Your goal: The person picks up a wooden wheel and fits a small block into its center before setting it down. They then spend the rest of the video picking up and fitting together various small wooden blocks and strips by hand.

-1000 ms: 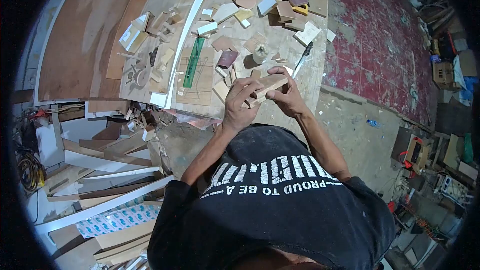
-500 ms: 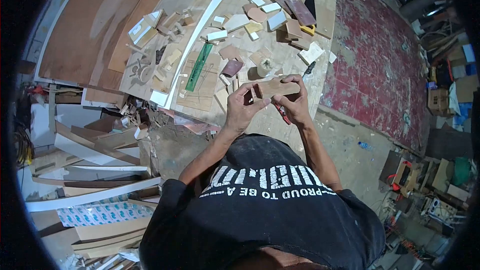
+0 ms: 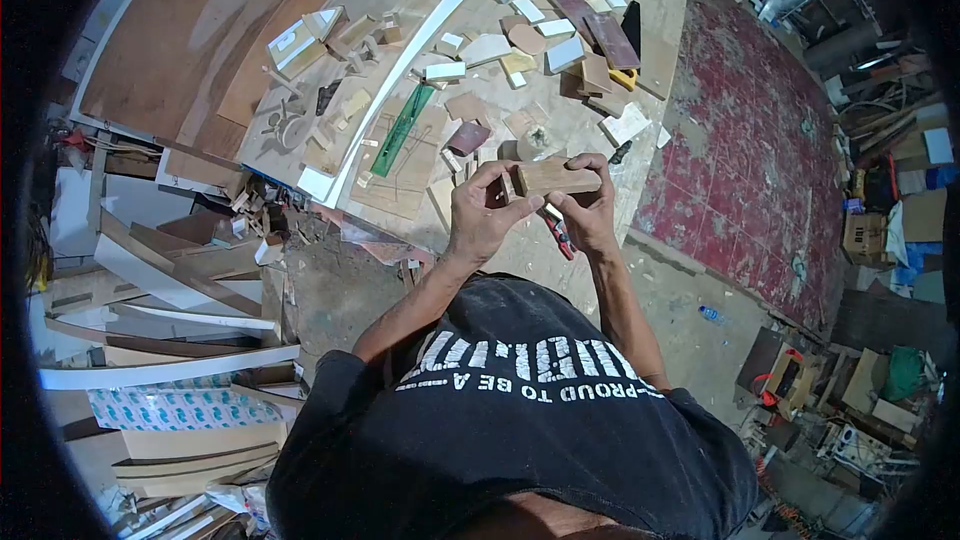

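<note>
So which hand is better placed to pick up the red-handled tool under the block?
Probably the right hand: the red-handled tool lies just beside it, while the left hand grips the wooden block farther away.

Both hands point(image 3: 535, 205) raised (fingers curled)

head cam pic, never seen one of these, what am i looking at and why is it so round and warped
The camera sits on a person's head and looks down, so you see their black shirt and both arms from above; the wide lens bends the edges. The left hand and right hand hold a small wood block between them above a workbench. The right hand also seems to hold something red; what it is I cannot tell. On the bench lie wood offcuts and a green ruler. Boards are piled at the left.
</note>
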`<state>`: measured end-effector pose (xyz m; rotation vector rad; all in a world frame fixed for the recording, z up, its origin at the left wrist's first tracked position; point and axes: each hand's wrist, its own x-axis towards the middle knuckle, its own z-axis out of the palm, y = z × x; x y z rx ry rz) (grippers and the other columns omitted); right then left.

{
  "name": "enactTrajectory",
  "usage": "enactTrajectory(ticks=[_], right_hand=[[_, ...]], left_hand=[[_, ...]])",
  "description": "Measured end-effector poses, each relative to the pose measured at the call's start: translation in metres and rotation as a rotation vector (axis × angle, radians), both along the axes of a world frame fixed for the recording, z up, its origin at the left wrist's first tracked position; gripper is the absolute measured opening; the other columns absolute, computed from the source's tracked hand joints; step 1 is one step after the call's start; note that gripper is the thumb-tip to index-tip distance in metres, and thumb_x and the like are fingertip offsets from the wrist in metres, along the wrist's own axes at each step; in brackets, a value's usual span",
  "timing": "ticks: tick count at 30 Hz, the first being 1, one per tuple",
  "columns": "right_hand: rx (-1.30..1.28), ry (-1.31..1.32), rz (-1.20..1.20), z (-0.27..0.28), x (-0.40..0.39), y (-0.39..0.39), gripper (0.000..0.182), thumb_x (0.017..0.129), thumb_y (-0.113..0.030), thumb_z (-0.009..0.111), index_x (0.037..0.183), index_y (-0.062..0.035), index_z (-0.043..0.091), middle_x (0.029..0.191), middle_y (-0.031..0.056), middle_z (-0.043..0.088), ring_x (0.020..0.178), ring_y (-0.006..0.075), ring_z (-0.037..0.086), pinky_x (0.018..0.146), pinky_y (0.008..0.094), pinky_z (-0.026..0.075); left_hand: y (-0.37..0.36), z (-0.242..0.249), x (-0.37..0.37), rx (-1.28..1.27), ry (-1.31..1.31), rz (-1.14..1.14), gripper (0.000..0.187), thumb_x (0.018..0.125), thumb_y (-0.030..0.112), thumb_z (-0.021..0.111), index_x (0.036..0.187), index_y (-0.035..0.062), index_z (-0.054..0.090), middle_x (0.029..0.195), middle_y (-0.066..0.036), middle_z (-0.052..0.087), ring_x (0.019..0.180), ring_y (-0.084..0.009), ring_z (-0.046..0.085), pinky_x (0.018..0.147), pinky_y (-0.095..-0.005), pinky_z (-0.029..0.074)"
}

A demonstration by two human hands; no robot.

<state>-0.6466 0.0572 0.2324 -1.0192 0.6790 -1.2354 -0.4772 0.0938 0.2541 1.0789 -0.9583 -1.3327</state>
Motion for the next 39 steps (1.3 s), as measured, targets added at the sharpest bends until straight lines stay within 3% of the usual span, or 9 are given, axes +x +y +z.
enactTrajectory(ticks=[16, 25, 28, 31, 33, 39], right_hand=[[0.156, -0.129, 0.027, 0.012, 0.017, -0.003, 0.042, 0.079, -0.003, 0.074, 0.11, -0.0077, 0.045, 0.106, 0.0072, 0.052, 0.098, 0.0166, 0.057, 0.078, 0.0277, 0.052], [0.28, -0.14, -0.006, 0.008, 0.021, -0.003, 0.043, 0.081, -0.004, 0.074, 0.112, -0.0075, 0.044, 0.105, 0.009, 0.056, 0.092, 0.0157, 0.06, 0.077, 0.0255, 0.053], [0.236, -0.116, 0.027, 0.015, 0.017, -0.003, 0.043, 0.08, -0.003, 0.074, 0.112, -0.0079, 0.045, 0.107, 0.0097, 0.056, 0.096, 0.0168, 0.059, 0.08, 0.0277, 0.053], [0.025, -0.144, 0.02, 0.027, 0.013, -0.004, 0.044, 0.077, -0.002, 0.075, 0.11, -0.0086, 0.047, 0.11, 0.0103, 0.056, 0.102, 0.0183, 0.057, 0.084, 0.0317, 0.052], [-0.05, -0.085, 0.053, 0.033, 0.006, -0.003, 0.044, 0.074, -0.003, 0.077, 0.107, -0.0081, 0.049, 0.115, 0.0109, 0.056, 0.107, 0.0194, 0.055, 0.088, 0.0348, 0.051], [-0.201, 0.074, 0.033, 0.032, -0.002, -0.011, 0.044, 0.07, -0.007, 0.079, 0.104, -0.007, 0.051, 0.117, 0.0128, 0.058, 0.11, 0.0211, 0.055, 0.096, 0.0367, 0.044]], left_hand=[[-0.006, -0.004, -0.003, 0.04, 0.28, 0.077, 0.044, 0.078, 0.009, 0.076, 0.116, -0.0041, 0.06, 0.103, -0.008, 0.066, 0.092, -0.0108, 0.061, 0.085, -0.0238, 0.047], [-0.008, -0.007, -0.006, 0.079, 0.257, 0.157, 0.036, 0.078, 0.01, 0.077, 0.108, -0.0005, 0.06, 0.096, -0.004, 0.061, 0.088, -0.0103, 0.056, 0.082, -0.0227, 0.044], [-0.005, 0.001, -0.006, 0.024, 0.274, 0.131, 0.041, 0.077, 0.01, 0.078, 0.112, -0.0013, 0.059, 0.102, -0.007, 0.061, 0.093, -0.0118, 0.057, 0.084, -0.0248, 0.045], [-0.001, 0.014, -0.004, -0.057, 0.263, 0.095, 0.046, 0.076, 0.008, 0.079, 0.114, -0.0024, 0.057, 0.106, -0.008, 0.062, 0.098, -0.014, 0.058, 0.089, -0.0279, 0.046], [0.001, 0.02, -0.001, -0.156, 0.132, 0.058, 0.05, 0.074, 0.008, 0.081, 0.117, -0.0027, 0.056, 0.111, -0.01, 0.061, 0.103, -0.0158, 0.058, 0.093, -0.0302, 0.046], [0.001, 0.022, -0.001, -0.212, 0.136, 0.061, 0.051, 0.074, 0.008, 0.081, 0.118, -0.0018, 0.056, 0.114, -0.009, 0.059, 0.107, -0.0164, 0.057, 0.094, -0.0301, 0.047]])
